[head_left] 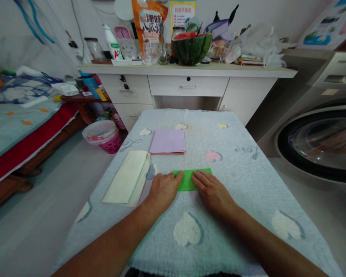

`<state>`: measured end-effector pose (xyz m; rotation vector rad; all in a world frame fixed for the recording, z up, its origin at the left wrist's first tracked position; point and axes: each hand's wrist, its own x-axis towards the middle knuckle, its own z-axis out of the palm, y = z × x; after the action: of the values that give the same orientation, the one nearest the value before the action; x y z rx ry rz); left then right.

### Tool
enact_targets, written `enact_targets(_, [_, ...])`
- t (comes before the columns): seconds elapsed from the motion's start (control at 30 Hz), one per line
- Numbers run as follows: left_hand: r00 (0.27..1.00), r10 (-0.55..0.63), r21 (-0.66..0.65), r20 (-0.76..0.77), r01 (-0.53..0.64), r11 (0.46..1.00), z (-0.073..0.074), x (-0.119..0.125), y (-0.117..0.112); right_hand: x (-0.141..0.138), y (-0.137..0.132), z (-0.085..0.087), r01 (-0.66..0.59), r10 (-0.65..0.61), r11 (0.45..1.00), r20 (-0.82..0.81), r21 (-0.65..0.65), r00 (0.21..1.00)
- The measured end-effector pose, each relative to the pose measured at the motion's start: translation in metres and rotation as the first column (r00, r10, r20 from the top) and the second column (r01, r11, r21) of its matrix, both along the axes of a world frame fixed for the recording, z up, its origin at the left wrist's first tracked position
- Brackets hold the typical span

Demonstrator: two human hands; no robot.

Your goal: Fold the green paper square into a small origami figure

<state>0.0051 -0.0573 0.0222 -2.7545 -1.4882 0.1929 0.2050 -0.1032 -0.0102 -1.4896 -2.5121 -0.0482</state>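
Note:
A folded green paper [190,177] lies flat on the cloth-covered table [242,169]. My left hand [163,189] rests on its left end, fingers flat and together, pressing down. My right hand [212,191] lies on its right part, fingers stretched flat over the paper. A stack of lilac paper [168,141] with a red sheet under it sits a little beyond the green one. A cream folded sheet [128,177] lies to the left of my left hand.
A desk [187,82] with a halved watermelon [192,47], bottles and bags stands beyond the table. A washing machine [320,134] is at the right, a bed [20,119] at the left, a pink bin [102,135] on the floor.

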Motion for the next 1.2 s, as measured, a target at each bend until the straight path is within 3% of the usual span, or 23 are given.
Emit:
enact_targets(0.27, [1.0, -0.002, -0.04, -0.015, 0.002, 0.999, 0.0057, 0.0007, 0.0008, -0.0087, -0.0052, 0.0094, 0.022, -0.021, 0.998, 0.011, -0.064, 1.0])
enact_targets(1.2, [1.0, 0.001, -0.014, -0.025, -0.001, 1.0, 0.0062, 0.0005, -0.003, -0.0042, -0.0043, 0.0082, 0.003, -0.002, 0.998, 0.013, -0.063, 1.0])
